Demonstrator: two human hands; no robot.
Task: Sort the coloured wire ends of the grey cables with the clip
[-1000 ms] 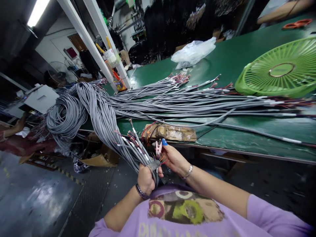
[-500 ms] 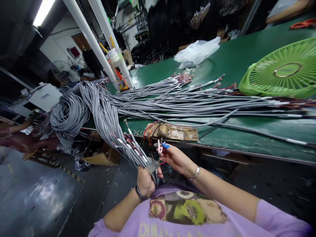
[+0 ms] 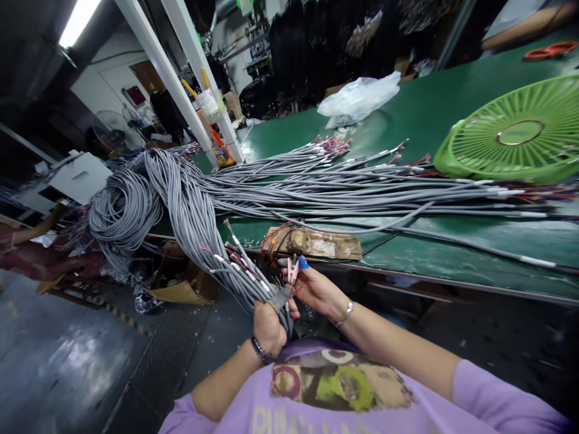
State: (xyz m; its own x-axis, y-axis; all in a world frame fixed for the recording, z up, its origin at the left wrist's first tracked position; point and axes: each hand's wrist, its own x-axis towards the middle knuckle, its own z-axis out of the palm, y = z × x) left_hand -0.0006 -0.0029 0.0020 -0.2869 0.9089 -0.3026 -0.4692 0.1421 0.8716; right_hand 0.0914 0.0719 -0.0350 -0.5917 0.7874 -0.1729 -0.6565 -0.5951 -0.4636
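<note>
My left hand [image 3: 269,328] is closed around the end of a thick bundle of grey cables [image 3: 192,226], near a grey wrap [image 3: 279,299]. Thin coloured wires [image 3: 292,288] fan out from the cable ends there. Just to the right, my right hand [image 3: 320,293] pinches a small pink clip [image 3: 292,269] beside these wires; whether it also grips a wire is too small to tell. A blue cover [image 3: 303,262] sits on one of its fingertips.
On the green table [image 3: 420,90] lie more grey cables [image 3: 316,196], a wooden block [image 3: 325,241] with wires, a green fan [image 3: 520,132], a clear plastic bag [image 3: 359,99] and orange-handled scissors [image 3: 549,50]. A coiled cable bundle [image 3: 124,208] hangs at left. Another person's arm [image 3: 529,27] shows at far right.
My right hand and the pink clip have moved slightly left and down, closer to the wire ends. My left hand still holds the cables. The view has shifted a little.
</note>
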